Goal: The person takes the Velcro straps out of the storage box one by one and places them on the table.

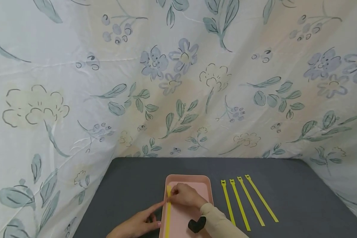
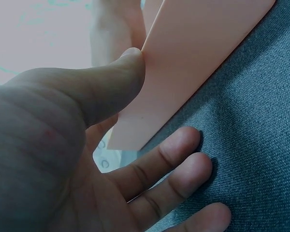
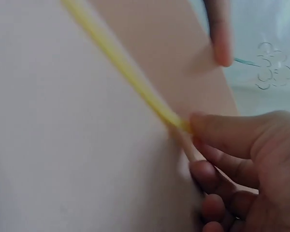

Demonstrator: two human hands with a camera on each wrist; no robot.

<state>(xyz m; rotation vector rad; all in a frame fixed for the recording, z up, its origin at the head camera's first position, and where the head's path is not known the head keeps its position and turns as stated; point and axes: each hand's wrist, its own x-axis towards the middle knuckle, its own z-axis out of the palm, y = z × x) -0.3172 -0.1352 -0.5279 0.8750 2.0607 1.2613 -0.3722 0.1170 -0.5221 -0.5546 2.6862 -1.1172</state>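
A yellow cable tie strap (image 1: 168, 218) with a wider head lies lengthwise along the left side of a shallow pink tray (image 1: 200, 188). Near the strap's far end my right hand (image 1: 185, 195) pinches it between thumb and fingertips; the right wrist view shows the yellow strap (image 3: 128, 72) slightly blurred, running away from the pinch. At the tray's left side is my left hand (image 1: 138, 223), index finger stretched to the rim by the strap. In the left wrist view its thumb (image 2: 116, 84) touches the edge of the tray wall (image 2: 193, 53), while the other fingers spread loosely.
To the right of the tray, several more yellow straps (image 1: 255, 201) lie side by side on the dark grey table (image 1: 137, 178), heads toward the far edge. A flower-patterned cloth (image 1: 178, 109) hangs behind and around the table. Something black (image 1: 197, 224) sits at the right wrist.
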